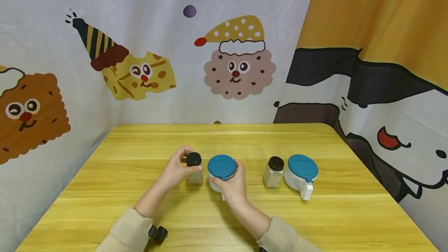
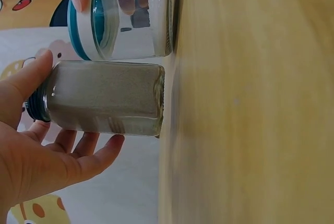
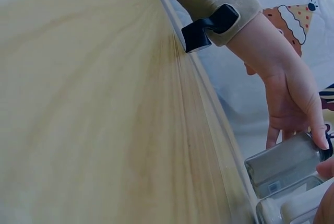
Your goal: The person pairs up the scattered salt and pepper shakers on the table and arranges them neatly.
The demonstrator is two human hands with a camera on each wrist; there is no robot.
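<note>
My left hand [image 1: 175, 171] holds a square glass spice jar [image 1: 195, 177] with a black lid, thumb and fingers on opposite sides near its neck. A grey-brown powder fills this jar [image 2: 104, 96] in the left wrist view. Just to its right, my right hand [image 1: 236, 185] grips a round glass seasoning pot [image 1: 222, 166] with a blue lid and a white handle, thumb in front and fingers on the far right side. Both containers stand upright, close together. In the right wrist view the pot's white handle [image 3: 308, 203] shows beside the jar.
To the right on the wooden table [image 1: 224, 221] stand a second black-lidded spice jar [image 1: 273, 176], pale inside, and another blue-lidded pot [image 1: 302, 168], its handle turned toward me. A curtain [image 1: 157, 18] with cartoon prints hangs behind the table. A black wrist camera [image 1: 158, 234] sits on the left sleeve.
</note>
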